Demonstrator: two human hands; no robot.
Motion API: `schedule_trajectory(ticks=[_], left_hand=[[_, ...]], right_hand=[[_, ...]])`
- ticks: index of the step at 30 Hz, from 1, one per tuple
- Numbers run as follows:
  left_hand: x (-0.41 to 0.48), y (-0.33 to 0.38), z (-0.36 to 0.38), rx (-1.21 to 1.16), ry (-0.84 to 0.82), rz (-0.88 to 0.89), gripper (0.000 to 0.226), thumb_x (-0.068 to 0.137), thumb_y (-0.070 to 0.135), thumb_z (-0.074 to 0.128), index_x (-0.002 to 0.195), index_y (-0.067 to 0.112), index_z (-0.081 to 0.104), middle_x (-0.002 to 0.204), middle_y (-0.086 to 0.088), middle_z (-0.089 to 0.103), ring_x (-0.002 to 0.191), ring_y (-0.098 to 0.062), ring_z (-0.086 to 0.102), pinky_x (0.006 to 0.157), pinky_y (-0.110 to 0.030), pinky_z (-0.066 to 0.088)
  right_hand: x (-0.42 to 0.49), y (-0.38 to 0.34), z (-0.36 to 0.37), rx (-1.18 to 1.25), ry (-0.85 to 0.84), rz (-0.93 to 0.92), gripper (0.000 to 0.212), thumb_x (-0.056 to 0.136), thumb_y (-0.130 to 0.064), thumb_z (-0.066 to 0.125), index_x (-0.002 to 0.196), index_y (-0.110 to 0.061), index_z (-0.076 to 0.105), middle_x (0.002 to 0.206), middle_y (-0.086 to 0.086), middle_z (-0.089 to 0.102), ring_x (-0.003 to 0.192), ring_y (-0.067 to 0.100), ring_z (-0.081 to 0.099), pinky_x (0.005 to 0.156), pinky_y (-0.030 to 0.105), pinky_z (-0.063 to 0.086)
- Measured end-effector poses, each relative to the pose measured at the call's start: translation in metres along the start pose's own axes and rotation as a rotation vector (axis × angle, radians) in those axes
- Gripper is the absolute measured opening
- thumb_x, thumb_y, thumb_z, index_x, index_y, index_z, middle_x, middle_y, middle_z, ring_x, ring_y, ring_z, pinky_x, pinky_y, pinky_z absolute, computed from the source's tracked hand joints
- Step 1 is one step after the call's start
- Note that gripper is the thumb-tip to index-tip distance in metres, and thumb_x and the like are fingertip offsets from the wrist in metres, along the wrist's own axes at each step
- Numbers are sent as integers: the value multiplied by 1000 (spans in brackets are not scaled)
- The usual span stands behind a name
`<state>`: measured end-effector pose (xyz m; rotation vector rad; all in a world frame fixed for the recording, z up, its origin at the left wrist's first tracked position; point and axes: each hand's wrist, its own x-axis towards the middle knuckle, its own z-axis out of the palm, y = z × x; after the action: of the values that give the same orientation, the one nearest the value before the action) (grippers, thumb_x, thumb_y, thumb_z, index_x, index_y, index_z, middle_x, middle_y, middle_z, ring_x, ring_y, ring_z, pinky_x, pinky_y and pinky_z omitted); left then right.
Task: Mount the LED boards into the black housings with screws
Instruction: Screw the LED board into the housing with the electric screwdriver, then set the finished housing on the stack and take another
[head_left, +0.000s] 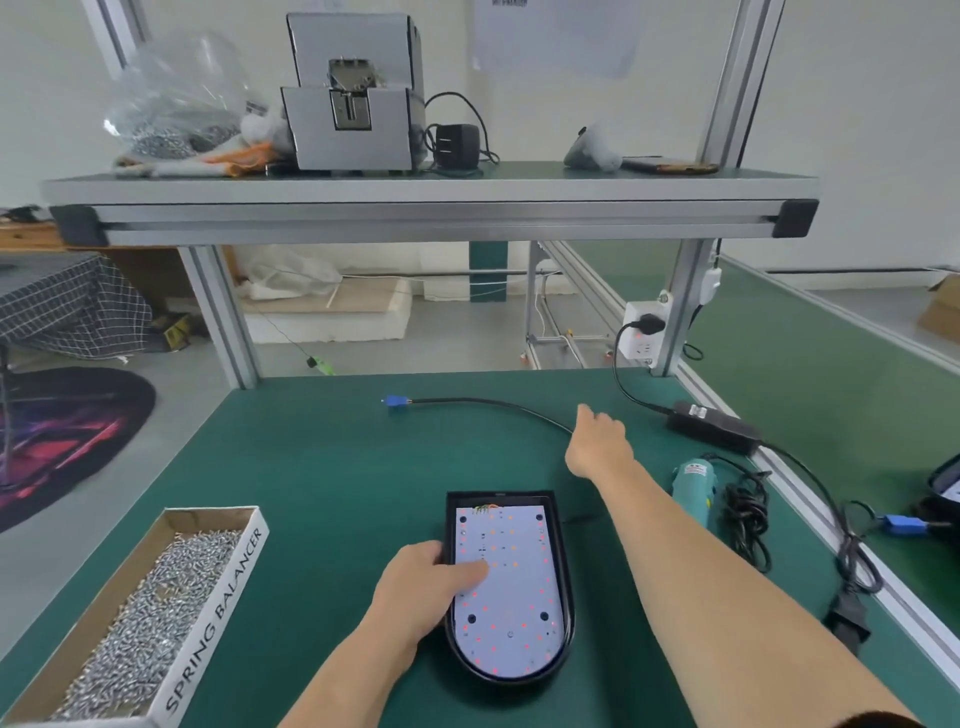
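My left hand (415, 577) holds the black housing (563, 571) by its left wall, thumb laid flat across the LED board (511, 597) that sits inside it. The housing lies near the front edge of the tabletop (322, 467), about midway along it.

My right hand (597, 439) is stretched out toward the back right of the tabletop, over a black cable (493, 402) that ends in a blue connector (395, 401). The forefinger points forward, the other fingers are loosely bent, and it holds nothing I can make out. Whether it touches the cable I cannot tell.

The board's dark mounting holes (471, 618) look empty to me, so I judge no screw is in yet. The box of screws (218, 613) is at the front left corner and the teal electric screwdriver (693, 493) lies near the right edge.

The risks I see:
- With only my thumb pinning it, the loose board could slide and lose its line with the holes.
- My thumb presses near the LEDs and could smear or stress them.
- If that cable belongs to this housing, pulling it could drag the housing.
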<state>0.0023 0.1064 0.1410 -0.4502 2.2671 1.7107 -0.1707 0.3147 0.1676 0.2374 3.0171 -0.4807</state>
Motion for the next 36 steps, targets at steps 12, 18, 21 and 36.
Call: schedule_trajectory(ticks=[12, 18, 21, 36], left_hand=[[13, -5, 2, -164, 114, -45, 19, 98, 23, 58, 101, 11, 73, 95, -7, 78, 86, -26, 73, 73, -37, 57], [13, -6, 2, -154, 137, -70, 24, 98, 22, 54, 110, 4, 65, 103, -15, 73, 76, -26, 62, 61, -29, 46], [9, -7, 0, -116, 143, -42, 26, 98, 21, 52, 112, 2, 63, 95, -12, 69, 67, -22, 54, 53, -25, 38], [-15, -10, 0, -70, 25, 135, 67, 94, 72, 31, 108, 23, 73, 95, 14, 75, 85, -2, 69, 78, -27, 49]], right_hand=[[-57, 18, 9, 35, -180, -105, 25, 91, -6, 46, 114, -12, 51, 118, 10, 53, 95, 28, 51, 79, 34, 44], [-130, 19, 16, 647, -402, -109, 54, 83, 9, 52, 124, -22, 68, 104, 2, 66, 79, 14, 61, 54, 17, 50], [-157, 18, 18, 853, -455, -41, 40, 86, -1, 45, 97, -24, 76, 78, 1, 65, 67, 14, 58, 55, 21, 51], [-202, 31, 33, 793, -225, -165, 28, 89, -14, 50, 114, -26, 53, 103, -8, 64, 83, 12, 57, 70, 27, 47]])
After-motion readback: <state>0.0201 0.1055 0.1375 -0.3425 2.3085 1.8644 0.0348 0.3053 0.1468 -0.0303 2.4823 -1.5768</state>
